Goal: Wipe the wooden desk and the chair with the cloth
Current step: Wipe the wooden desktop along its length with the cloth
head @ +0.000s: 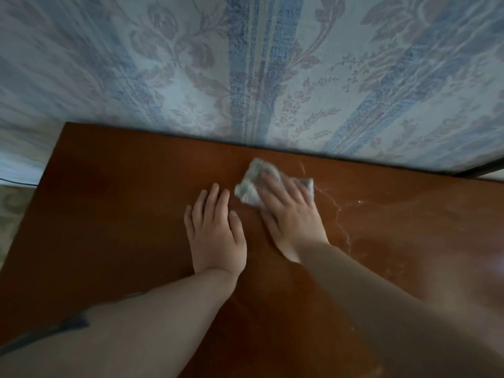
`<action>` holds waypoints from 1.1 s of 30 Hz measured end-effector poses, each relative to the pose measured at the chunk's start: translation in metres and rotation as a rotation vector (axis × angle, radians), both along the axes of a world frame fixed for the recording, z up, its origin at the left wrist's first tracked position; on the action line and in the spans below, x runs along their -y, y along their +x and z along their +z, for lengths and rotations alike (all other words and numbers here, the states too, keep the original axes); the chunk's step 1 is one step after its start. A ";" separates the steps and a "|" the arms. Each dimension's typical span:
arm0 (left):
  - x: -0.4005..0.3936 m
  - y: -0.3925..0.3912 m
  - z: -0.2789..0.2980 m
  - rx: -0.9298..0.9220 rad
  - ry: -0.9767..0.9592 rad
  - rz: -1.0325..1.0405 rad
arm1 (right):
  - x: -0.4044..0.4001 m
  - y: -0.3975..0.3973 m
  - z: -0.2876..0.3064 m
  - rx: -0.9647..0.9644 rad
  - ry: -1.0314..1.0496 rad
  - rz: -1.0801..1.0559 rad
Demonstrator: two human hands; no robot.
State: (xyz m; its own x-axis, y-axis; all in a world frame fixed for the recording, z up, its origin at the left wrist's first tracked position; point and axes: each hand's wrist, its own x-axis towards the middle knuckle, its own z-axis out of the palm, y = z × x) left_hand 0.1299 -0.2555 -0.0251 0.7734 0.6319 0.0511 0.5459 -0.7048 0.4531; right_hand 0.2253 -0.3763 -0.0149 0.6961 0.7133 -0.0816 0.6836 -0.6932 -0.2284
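A person's two bare hands work at a reddish-brown wooden worktop (122, 203) seen from the head camera. The right hand (293, 214) lies palm-down on a crumpled pale cloth (252, 184), its fingers stretched flat and pressing the fabric against the wood rather than curling round it; the fingertips are blurred. The cloth sits near the worktop's far edge, roughly at the middle of its width, and shows beyond and on both sides of the fingers. The left hand (215, 233) rests flat and released on the bare wood just beside the cloth, fingers straight and together, grasping nothing. Both forearms reach in from the near edge of the view. To the right of the cloth, thin pale streaks (341, 205) and a dull sheen mark the surface, while the left part of the worktop looks darker and even. Behind the far edge hangs a patterned fabric (245, 64) in pale blue with floral motifs and blue vertical stripes. At far left, a strip of patterned floor covering (12, 214) shows beside the worktop. The chair is not in view.
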 end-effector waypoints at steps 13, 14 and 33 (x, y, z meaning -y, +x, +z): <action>0.000 0.000 -0.003 0.013 -0.014 0.004 | -0.025 -0.004 -0.004 0.015 0.115 -0.714; 0.000 0.000 -0.002 0.023 -0.017 0.004 | -0.036 -0.018 -0.001 -0.003 0.117 -0.676; 0.001 0.000 0.001 0.020 -0.015 0.004 | -0.001 0.029 0.008 -0.164 0.027 -0.001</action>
